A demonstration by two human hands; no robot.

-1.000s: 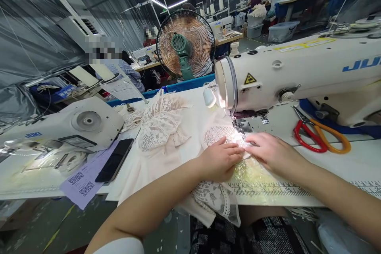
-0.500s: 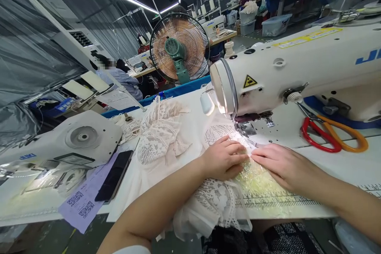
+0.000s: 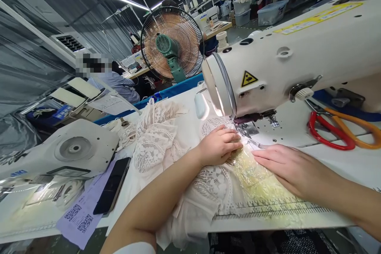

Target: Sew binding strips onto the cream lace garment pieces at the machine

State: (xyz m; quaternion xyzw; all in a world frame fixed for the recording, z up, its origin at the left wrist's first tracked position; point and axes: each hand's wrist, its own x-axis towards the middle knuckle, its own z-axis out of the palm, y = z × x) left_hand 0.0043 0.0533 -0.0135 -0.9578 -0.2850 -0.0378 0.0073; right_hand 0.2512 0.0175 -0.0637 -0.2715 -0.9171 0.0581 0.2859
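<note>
Under the needle of the white sewing machine (image 3: 262, 67) lies a cream lace garment (image 3: 212, 186), its loose part trailing over the table's front edge. My left hand (image 3: 218, 145) is closed on the lace just left of the presser foot (image 3: 242, 130), its fingers together and its thumb mostly hidden. My right hand (image 3: 287, 168) rests flat, fingers stretched out, on the table to the right of the foot. A thin metal piece (image 3: 254, 143) runs from the foot towards its index finger; I cannot tell what it is. Between the hands shows a yellowed, shiny table patch (image 3: 253, 174).
Scissors (image 3: 333, 131) with red and orange handles lie at the right. More cream lace pieces (image 3: 156, 139) are heaped to the left. Beyond them are a dark phone (image 3: 112, 186), a purple paper (image 3: 80, 218) and another machine (image 3: 74, 147). A fan (image 3: 172, 43) stands behind.
My hands have moved apart: the left slid slightly up and left with the lace, and the right sits a little away from it. The view has shifted somewhat.
</note>
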